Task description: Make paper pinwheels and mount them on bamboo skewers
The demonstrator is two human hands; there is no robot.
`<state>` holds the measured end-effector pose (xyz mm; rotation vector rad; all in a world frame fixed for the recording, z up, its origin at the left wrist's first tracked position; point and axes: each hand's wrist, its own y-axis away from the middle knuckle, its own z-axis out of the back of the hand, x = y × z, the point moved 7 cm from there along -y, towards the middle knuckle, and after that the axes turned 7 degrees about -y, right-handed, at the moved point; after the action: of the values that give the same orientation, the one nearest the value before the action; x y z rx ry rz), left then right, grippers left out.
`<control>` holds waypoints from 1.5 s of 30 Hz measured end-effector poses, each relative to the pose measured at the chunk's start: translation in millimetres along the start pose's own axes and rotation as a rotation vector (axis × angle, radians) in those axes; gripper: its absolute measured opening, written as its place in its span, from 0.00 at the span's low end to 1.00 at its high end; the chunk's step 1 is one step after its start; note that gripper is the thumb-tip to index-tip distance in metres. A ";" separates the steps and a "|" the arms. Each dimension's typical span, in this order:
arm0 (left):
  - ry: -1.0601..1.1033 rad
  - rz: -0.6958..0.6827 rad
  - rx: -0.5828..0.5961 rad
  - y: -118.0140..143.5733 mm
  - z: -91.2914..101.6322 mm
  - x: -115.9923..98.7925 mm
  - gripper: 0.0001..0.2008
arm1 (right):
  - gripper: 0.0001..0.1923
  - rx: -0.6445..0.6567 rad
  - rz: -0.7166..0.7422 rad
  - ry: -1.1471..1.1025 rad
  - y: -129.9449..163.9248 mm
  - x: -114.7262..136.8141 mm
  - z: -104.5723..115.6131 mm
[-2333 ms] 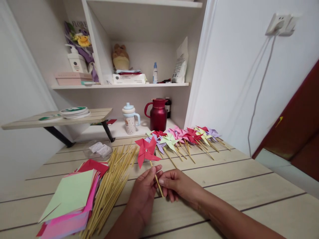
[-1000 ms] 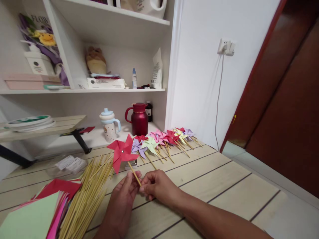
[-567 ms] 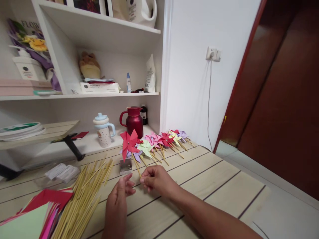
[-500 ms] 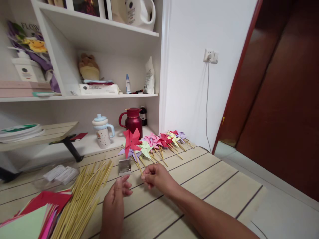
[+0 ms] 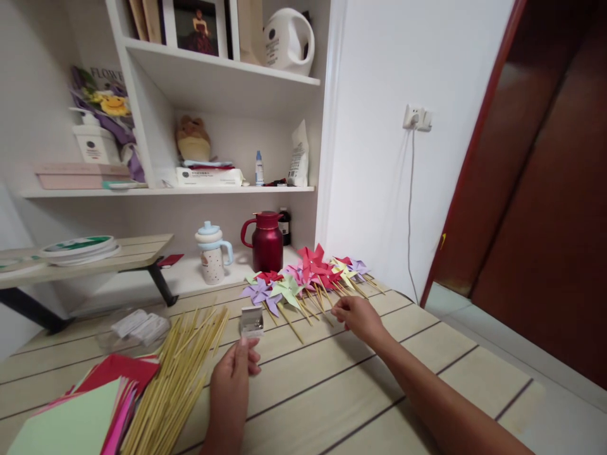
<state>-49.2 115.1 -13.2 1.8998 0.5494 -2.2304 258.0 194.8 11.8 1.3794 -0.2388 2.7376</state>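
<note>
My right hand [image 5: 356, 316] pinches the lower end of a thin stick on a red paper pinwheel [image 5: 313, 263], which is held over a row of other pinwheels. Pink, red, yellow and purple ones lie in that row, along with a light green pinwheel [image 5: 288, 289] and a purple pinwheel [image 5: 260, 293] at its left end. My left hand [image 5: 236, 373] rests near the table, fingers loosely bent and apart, holding nothing. Just beyond its fingertips is a small open box [image 5: 251, 322] with tiny shiny pieces inside.
A heap of bamboo sticks [image 5: 175, 373] lies left of my left hand, beside stacked coloured paper [image 5: 71, 417]. Behind stand a spotted cup [image 5: 213, 260], a dark red jug [image 5: 267, 243] and white shelves [image 5: 227, 189]. A small raised table [image 5: 137, 248] is at left.
My right hand has carried the red pinwheel to the right, from above the green and purple pinwheels to over the pink and red ones. My left hand stays empty; the view has shifted slightly.
</note>
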 end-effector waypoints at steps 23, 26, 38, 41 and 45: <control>-0.020 0.022 0.011 4.7 0.4 -2.2 0.34 | 0.06 -0.041 -0.151 0.473 8.4 -20.1 21.4; -0.024 0.023 0.025 4.4 -0.9 -2.7 0.34 | 0.06 -0.043 -0.144 0.468 8.6 -19.7 19.8; -0.089 0.031 0.045 3.9 -3.3 -7.6 0.36 | 0.14 -0.206 -0.172 0.430 -5.6 -27.7 64.5; -0.117 0.022 0.050 4.3 -3.8 -10.5 0.36 | 0.15 -0.272 -0.207 0.470 -16.6 -39.9 83.2; -0.123 0.027 0.050 4.0 -3.8 -10.6 0.36 | 0.14 -0.305 -0.259 0.536 -25.7 -66.6 95.3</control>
<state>-42.3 111.7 -4.1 1.7658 0.4503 -2.3454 376.5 204.7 17.0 0.5344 -0.3865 2.5908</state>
